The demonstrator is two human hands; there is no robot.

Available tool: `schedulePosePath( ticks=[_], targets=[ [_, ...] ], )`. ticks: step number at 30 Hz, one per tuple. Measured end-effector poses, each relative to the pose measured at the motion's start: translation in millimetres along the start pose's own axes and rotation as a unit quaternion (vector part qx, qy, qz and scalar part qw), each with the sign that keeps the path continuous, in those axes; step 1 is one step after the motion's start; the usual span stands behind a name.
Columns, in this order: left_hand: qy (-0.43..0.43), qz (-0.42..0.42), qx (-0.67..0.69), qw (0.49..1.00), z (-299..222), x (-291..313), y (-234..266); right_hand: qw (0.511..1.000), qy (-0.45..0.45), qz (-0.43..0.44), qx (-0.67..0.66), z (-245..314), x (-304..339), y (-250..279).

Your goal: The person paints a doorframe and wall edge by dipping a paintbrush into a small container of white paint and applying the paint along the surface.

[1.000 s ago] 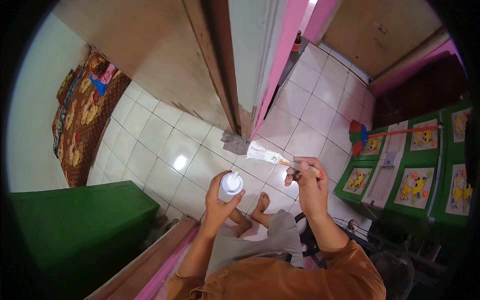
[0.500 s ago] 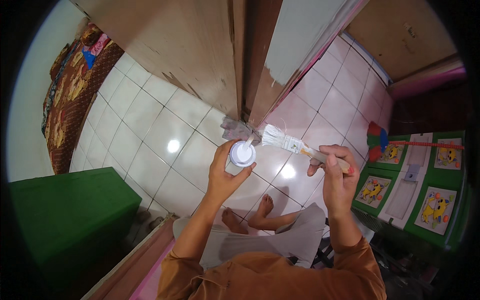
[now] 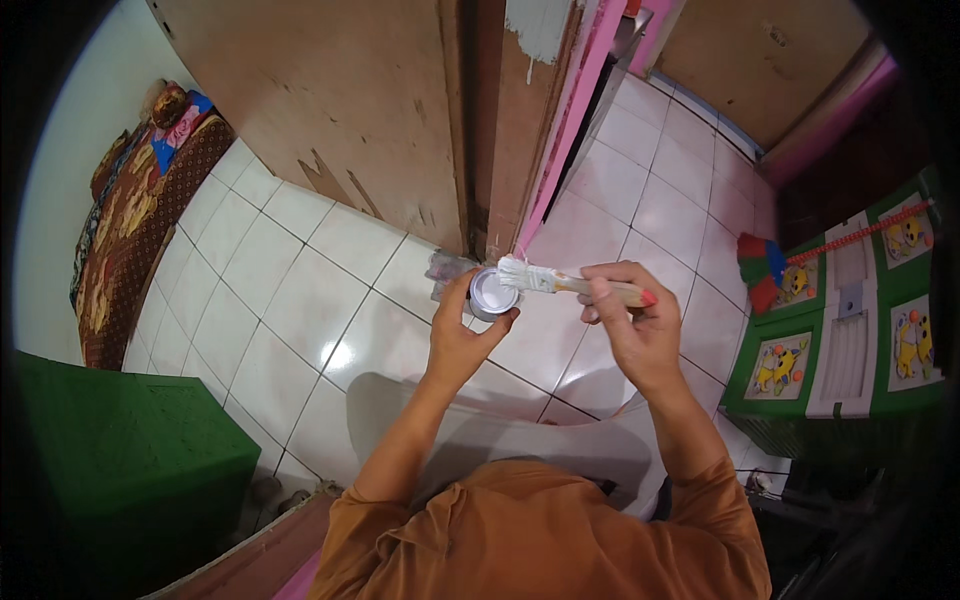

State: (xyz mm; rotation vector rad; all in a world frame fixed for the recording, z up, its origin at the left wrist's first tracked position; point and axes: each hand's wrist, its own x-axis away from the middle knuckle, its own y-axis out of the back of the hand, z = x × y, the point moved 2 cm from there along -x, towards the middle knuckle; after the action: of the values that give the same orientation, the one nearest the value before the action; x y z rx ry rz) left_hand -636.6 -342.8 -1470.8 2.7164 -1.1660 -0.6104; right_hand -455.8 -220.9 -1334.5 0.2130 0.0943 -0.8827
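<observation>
Nine items on my feed, listed largest first.

1. White tiled floor (image 3: pixel 290 310), filling the middle of the frame from lower left to upper right, glossy, with a bright glare spot left of centre.
2. Brown wooden door (image 3: pixel 340 110), upper centre, bare and scuffed, with a patch of white paint at its top edge.
3. Green cabinet (image 3: pixel 110 470), lower left corner, plain top.
4. Patterned brown mat (image 3: pixel 130 220), far left, lying along the wall.
5. Pink door frame (image 3: pixel 575 120), just right of the door, running diagonally down to the floor.
6. Green play panel with yellow cartoon pictures (image 3: pixel 850 310), right edge; a broom with red and blue bristles (image 3: pixel 765 265) rests against it.
7. Left hand (image 3: pixel 460 335), centre frame, fingers wrapped round a small round tin of white paint (image 3: pixel 492 293) and gripping it; the tin sits upright, open side up, just below the foot of the door.
8. Right hand (image 3: pixel 630 325), right of centre, closed on the wooden handle of a paintbrush (image 3: pixel 560 282) held roughly level.
9. The brush's white-coated bristles (image 3: pixel 518 272) touch the tin's upper right rim. I cannot tell how full the tin is.
</observation>
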Motion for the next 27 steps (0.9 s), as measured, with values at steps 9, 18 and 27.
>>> schedulePosePath(
  ticks=[9, 18, 27],
  targets=[
    [-0.008, 0.033, -0.008, 0.999, -71, 62, 26, 0.981, 0.104, 0.051, 0.154, 71, 68, -12],
    [-0.041, 0.033, -0.002, 0.999, -67, 33, 41, 0.967, 0.152, 0.076, 0.189, 83, 37, -36],
    [-0.044, 0.045, 0.011, 0.998, -20, -28, 85, 0.968, 0.119, 0.079, 0.208, 65, -27, -91]
  ],
)
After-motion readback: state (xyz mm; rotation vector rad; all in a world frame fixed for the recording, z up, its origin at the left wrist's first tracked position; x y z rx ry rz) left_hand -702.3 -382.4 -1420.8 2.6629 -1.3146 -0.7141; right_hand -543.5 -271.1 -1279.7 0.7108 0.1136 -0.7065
